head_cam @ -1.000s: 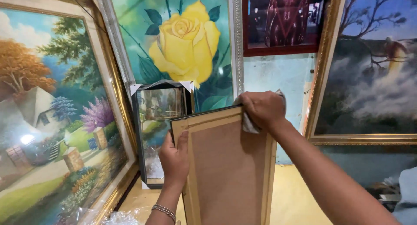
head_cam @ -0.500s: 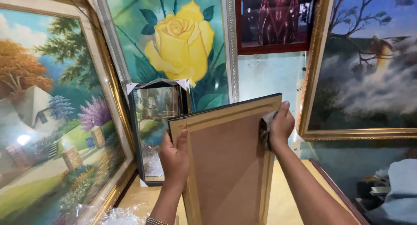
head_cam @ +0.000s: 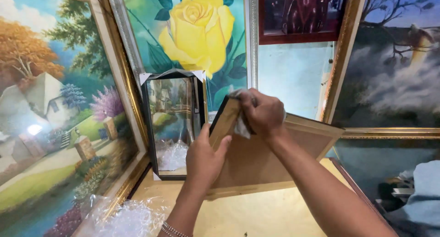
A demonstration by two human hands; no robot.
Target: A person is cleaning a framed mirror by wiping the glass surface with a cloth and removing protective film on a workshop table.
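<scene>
Head view: we see the left hand [head_cam: 203,160] gripping the left edge of a gold-edged wooden picture frame with a brown backing board [head_cam: 270,161] (tilted, its back towards us). The right hand [head_cam: 261,112] clenches a small white cloth [head_cam: 241,127] against the frame's top left corner. Just left of the frame stands a small black-framed landscape picture [head_cam: 173,122].

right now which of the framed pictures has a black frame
The small landscape picture leaning against the yellow rose painting, just beyond the left hand. Its frame is thin and black with white corner guards; the others are gold, silver or red.
</scene>
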